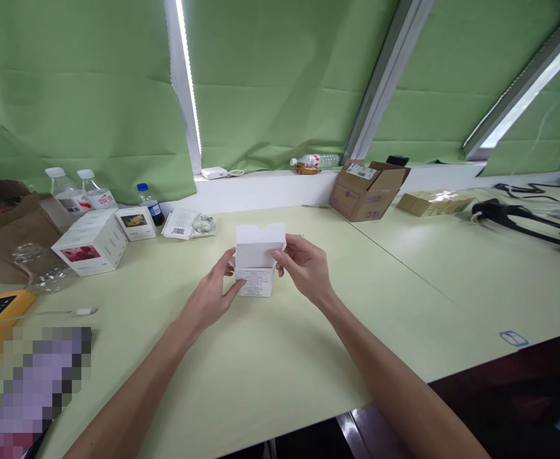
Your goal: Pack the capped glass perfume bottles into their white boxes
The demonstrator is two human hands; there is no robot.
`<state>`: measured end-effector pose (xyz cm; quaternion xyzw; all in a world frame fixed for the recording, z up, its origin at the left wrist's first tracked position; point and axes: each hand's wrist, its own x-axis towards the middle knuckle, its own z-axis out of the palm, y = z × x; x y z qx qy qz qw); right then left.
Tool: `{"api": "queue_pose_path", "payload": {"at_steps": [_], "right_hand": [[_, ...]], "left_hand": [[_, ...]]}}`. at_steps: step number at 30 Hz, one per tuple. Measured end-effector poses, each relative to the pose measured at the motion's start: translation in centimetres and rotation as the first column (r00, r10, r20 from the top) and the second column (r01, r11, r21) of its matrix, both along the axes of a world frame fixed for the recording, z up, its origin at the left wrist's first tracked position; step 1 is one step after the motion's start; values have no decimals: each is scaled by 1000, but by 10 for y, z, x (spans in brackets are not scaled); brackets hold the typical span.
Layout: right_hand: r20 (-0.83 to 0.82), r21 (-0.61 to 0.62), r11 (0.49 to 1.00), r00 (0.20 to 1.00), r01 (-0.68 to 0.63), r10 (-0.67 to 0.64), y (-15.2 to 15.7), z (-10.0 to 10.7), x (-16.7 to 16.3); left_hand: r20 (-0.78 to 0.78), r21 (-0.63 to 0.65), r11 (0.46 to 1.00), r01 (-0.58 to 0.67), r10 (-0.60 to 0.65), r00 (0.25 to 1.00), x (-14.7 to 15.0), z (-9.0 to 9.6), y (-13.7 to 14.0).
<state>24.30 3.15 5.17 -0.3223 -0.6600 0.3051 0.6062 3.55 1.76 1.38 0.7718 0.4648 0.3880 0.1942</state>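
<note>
A small white carton point(255, 282) with fine print on its near face is held upright just above or on the table, in the middle of the head view. Its white lid flap point(260, 247) is folded up and has a notch in the top edge. My left hand point(214, 290) grips the carton's left side, thumb across the printed face. With thumb and fingers my right hand point(305, 262) pinches the right edge of the flap. The inside of the carton is hidden from me.
Left on the pale table point(260, 363) stand white boxes point(102, 239), plastic bottles point(98, 189), a paper bag point(12, 223) and a yellow device point(7, 307). A cardboard box point(368, 191), a yellowish packet point(432, 202) and a black frame point(523, 226) lie back right.
</note>
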Motion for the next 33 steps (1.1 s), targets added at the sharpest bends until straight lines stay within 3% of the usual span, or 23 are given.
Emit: {"api": "queue_pose_path", "payload": {"at_steps": [8, 21, 33], "right_hand": [[6, -38, 999, 1000, 7, -6, 1, 1, 1], [131, -62, 995, 989, 77, -68, 5, -2, 1], [143, -59, 998, 989, 37, -28, 2, -2, 1]], "left_hand": [[119, -32, 999, 6, -2, 993, 0, 0, 3], [114, -51, 999, 3, 3, 993, 1, 1, 4], [88, -58, 998, -3, 8, 996, 1, 1, 4]]}}
